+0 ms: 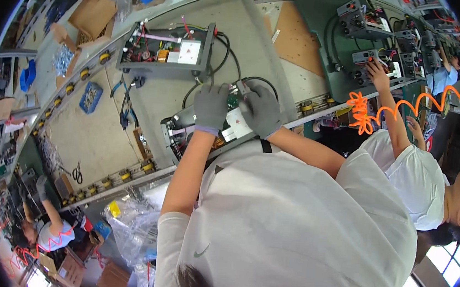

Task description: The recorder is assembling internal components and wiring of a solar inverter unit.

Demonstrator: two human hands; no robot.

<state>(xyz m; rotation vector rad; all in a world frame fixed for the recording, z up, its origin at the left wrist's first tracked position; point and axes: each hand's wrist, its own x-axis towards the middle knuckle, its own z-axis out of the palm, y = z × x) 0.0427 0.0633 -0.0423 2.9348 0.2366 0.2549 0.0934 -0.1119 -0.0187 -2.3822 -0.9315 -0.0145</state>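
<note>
Close in front of me is an open electrical unit (238,123) with a dark metal case, a white block, a green circuit board and wiring inside. Over its left part, my left hand (210,107) in a grey glove has its fingers curled down at the far end panel. My right hand (262,110), gloved the same, bends round the right side of that panel beside a black cable (266,82). What either hand's fingertips grip is hidden. A second open unit (161,51), with coloured wires and a white block, stands beyond my left hand.
Pliers (126,112), a blue parts tray (91,97) and scissors (77,172) lie to the left on the bench. Yellow rollers (125,174) line its edges. At right, a person's hand (378,75) touches another unit (367,57), near an orange coiled hose (361,113).
</note>
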